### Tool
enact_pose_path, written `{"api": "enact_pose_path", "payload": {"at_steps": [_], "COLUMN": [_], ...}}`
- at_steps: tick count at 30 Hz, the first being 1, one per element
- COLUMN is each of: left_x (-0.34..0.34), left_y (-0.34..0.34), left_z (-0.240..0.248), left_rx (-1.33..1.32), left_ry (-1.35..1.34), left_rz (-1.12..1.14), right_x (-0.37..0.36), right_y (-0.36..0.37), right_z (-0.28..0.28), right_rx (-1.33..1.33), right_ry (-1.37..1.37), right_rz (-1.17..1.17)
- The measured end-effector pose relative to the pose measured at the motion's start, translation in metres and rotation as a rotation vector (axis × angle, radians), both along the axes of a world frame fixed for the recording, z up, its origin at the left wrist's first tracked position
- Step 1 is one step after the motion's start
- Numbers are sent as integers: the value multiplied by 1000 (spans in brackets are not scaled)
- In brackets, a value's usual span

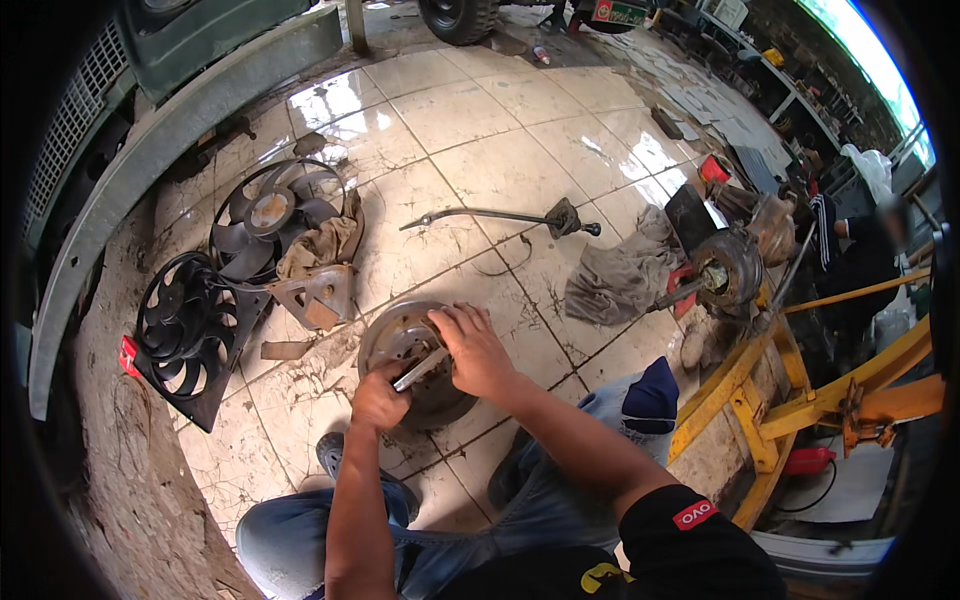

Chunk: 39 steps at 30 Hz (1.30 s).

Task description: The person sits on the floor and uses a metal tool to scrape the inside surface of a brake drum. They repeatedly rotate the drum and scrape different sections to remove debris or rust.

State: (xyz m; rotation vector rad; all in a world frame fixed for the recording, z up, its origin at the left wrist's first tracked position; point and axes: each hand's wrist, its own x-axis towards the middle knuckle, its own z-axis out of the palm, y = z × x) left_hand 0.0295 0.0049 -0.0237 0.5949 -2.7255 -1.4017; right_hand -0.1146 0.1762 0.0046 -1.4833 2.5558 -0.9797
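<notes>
A round, rusty metal drum [440, 408], like a brake drum, lies on the tiles between my feet. My left hand [380, 398] is closed round a silver bar-shaped tool [420, 370], which slants across the drum's face. Its exact kind is unclear, and my fist hides the near end. My right hand [474, 350] lies on the drum's upper right, fingers stretched over the rim and thumb side close to the tool's far end. Part of the drum's hub is covered by both hands.
Black radiator fans [180, 310] and a brown rag stand left, near a curved metal bumper [75, 260]. A bent rod [490, 213] lies ahead. At right are a grey cloth [625, 270], a greasy hub assembly [728, 275], a yellow frame [745, 415] and another person.
</notes>
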Motion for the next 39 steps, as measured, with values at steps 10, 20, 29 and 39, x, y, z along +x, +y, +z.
{"api": "enact_pose_path", "payload": {"at_steps": [10,20,29,39], "left_x": [-1,0,-2,0], "left_y": [-3,-2,1,1], "left_z": [0,-1,7,6], "left_rx": [-10,-10,-39,12], "left_ry": [-22,15,47,4], "left_rz": [-17,-5,-5,-26], "right_x": [15,24,-8,-16], "right_y": [-3,-3,7,8], "right_z": [2,12,-6,-10], "right_rx": [34,14,3,36], "right_ry": [118,92,-92,-86], "right_rz": [153,144,-47,-63]}}
